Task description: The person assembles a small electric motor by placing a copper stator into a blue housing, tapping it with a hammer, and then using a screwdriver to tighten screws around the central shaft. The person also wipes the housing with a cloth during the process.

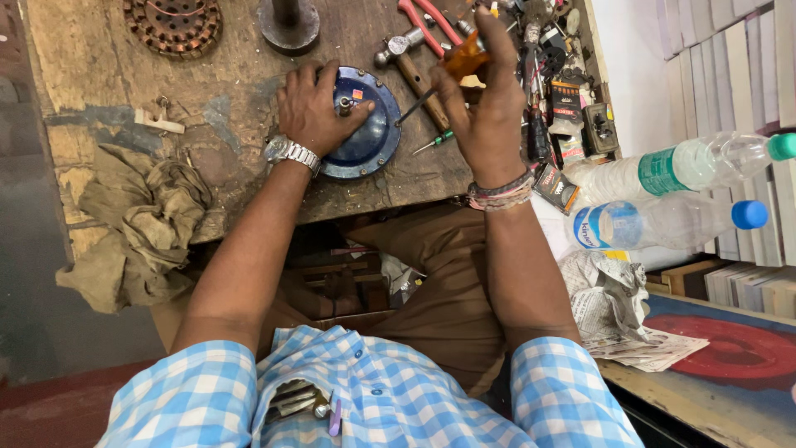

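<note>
1. Under both hands lies the worn wooden surface (108, 50), scratched and stained, and everything else sits on it or just off its edge.
2. Well out to the left of the left grip, a crumpled olive rag (137, 224) droops over the surface's near edge.
3. Directly beneath the left hand (311, 112) sits the blue round motor cover (373, 137), a domed metal disc with a short shaft at its centre. The left grip is spread flat and pressed down on the dome, fingers apart, pinning it and not wrapping it. It looks heavy, stiff and smooth-painted, so likely slippery under a palm; the rim or the centre shaft would give the surest hold.
4. Far to the right of the right grip, two clear plastic bottles (663, 195) lie on their sides, beside crumpled newspaper (613, 307).
5. Beyond the left grip stand a copper-wound stator (172, 23) and a dark round metal base (288, 25).
6. Raised above the cover, the right hand (489, 108) is closed on an amber-handled screwdriver (464, 60), whose thin dark shaft slants down toward the cover. It should be light and rigid.
7. Just behind that grip lie a small hammer (406, 58) and red-handled pliers (427, 23).
</note>
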Motion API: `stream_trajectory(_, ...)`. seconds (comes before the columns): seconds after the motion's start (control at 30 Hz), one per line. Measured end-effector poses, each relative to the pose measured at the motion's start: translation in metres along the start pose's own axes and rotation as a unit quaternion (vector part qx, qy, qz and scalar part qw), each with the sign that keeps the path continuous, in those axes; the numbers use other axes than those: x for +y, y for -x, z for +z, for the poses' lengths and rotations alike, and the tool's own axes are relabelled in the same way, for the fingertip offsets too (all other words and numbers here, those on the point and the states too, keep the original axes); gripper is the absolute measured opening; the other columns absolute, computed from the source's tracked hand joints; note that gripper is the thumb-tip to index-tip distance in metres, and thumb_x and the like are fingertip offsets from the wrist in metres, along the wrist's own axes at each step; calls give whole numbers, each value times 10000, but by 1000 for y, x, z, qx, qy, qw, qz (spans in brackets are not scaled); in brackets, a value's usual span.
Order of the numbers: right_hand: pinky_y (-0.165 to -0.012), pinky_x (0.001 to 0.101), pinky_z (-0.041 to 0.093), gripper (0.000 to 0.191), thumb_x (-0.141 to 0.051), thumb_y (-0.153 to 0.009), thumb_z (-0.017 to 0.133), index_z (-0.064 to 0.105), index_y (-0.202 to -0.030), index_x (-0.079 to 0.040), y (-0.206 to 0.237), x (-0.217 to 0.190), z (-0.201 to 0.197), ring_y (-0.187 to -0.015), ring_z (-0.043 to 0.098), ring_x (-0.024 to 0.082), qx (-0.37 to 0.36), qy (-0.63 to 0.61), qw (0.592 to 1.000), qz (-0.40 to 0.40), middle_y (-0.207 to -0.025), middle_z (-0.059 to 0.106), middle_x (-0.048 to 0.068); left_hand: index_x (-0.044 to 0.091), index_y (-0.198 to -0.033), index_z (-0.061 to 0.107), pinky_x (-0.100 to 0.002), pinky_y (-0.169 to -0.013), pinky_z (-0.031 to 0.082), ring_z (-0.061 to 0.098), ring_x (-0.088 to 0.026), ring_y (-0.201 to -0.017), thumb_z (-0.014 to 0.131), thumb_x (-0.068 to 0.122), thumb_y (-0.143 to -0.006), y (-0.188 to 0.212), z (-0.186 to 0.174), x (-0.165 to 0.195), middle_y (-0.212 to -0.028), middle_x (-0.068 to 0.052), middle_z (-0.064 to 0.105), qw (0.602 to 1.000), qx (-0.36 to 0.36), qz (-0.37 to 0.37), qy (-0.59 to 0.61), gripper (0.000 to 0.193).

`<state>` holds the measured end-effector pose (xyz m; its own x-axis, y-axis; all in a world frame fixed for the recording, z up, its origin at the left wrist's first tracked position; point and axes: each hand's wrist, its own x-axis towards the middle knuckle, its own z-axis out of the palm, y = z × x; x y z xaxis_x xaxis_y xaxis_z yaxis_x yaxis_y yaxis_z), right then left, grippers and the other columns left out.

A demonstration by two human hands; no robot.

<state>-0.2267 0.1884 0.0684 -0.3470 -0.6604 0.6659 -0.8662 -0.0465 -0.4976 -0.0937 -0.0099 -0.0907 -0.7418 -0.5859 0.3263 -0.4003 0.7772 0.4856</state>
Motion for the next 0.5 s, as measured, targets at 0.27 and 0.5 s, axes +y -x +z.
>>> stream_trajectory(0.27,-868,313,639,551,69,-1026,714,412,-1461,-83,-18,-21,-11,-1036,702,258,-143,-90,985,18,-1367,602,182,86,-1358,631,-572,-955,400,504,-402,-1191,800,664,-795,0,-3,5,-1273,-199,566,1000,-8,-16,-3,824)
stream_trajectory(0.5,-803,334,600,683,-74,-959,882,444,-1481,-120,-27,-21,-8,-896,720,209,-31,102,993,-42,-1059,698,95,94,-1358,626,-557,-962,406,503,-390,-1205,800,647,-798,-1,-8,7,-1298,-182,565,1000,-15,-23,10,806)
